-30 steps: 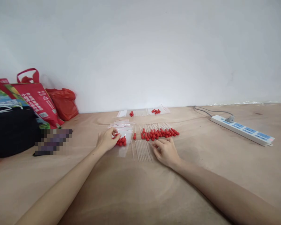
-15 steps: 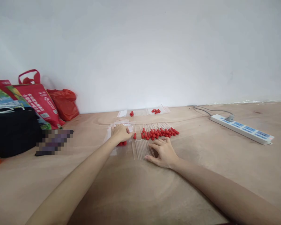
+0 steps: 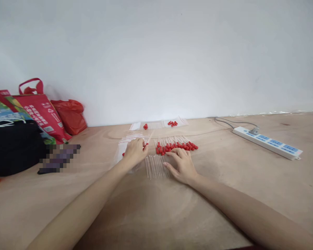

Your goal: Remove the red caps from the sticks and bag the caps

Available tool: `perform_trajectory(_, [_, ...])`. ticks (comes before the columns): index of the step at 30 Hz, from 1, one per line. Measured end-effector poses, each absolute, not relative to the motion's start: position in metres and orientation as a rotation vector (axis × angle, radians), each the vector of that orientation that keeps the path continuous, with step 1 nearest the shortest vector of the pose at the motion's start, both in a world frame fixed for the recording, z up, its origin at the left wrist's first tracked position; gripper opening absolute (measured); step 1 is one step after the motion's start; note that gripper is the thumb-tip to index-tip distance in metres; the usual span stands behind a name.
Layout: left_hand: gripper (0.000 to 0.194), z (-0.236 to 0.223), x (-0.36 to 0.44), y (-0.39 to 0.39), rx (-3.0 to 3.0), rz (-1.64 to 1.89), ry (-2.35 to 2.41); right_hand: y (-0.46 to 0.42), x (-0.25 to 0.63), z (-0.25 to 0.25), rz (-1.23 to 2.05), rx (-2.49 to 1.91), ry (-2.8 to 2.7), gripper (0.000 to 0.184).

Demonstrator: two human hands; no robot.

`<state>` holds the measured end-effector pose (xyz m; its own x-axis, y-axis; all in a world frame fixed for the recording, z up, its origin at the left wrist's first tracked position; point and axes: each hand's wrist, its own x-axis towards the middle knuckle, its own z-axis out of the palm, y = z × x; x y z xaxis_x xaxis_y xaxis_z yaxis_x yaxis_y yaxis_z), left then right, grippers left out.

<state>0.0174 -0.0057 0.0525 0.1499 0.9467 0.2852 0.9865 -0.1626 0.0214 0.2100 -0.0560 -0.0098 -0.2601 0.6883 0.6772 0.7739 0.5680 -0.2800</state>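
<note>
My left hand (image 3: 135,151) is closed on a dropper (image 3: 146,145), a thin clear tube with a red rubber bulb; the tube slants up and away to the right. Under that hand lie clear zip bags (image 3: 121,147), with a bit of red showing beside the fingers. My right hand (image 3: 183,166) is open, thumb and fingers apart, its fingertips at the near edge of a row of red-bulbed droppers (image 3: 176,147). Whether they touch the bulbs I cannot tell. Bare clear glass tubes (image 3: 156,166) lie side by side just left of my right thumb.
By the wall lie more zip bags (image 3: 135,126) with clear tubes and red bulbs (image 3: 172,123). A white power strip (image 3: 267,142) with a plugged-in cord is at the right. Red shopping bags (image 3: 39,111), a black bag (image 3: 15,146) and a dark blurred-out item (image 3: 61,159) stand left.
The single dropper beside the row is now in my left hand, lifted and tilted, and that hand has shifted slightly right. My right hand has moved slightly, its thumb off the bare tubes.
</note>
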Motion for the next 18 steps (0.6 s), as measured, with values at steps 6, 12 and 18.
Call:
perform_trajectory(6, [0.020,0.024,0.006,-0.053,-2.531,-0.645,-1.229,-0.057,0.216,-0.007,-0.401,-1.027,-2.002,0.047])
perform_trajectory(12, [0.016,0.004,0.008,-0.062,-2.492,-0.881,-0.926,-0.057,0.213,-0.009,-0.300,-0.935,-2.231,0.021])
perform_trajectory(18, [0.017,0.004,0.010,-0.059,-2.573,-0.928,-0.911,-0.059,0.210,-0.011,-0.217,-0.914,-2.252,0.022])
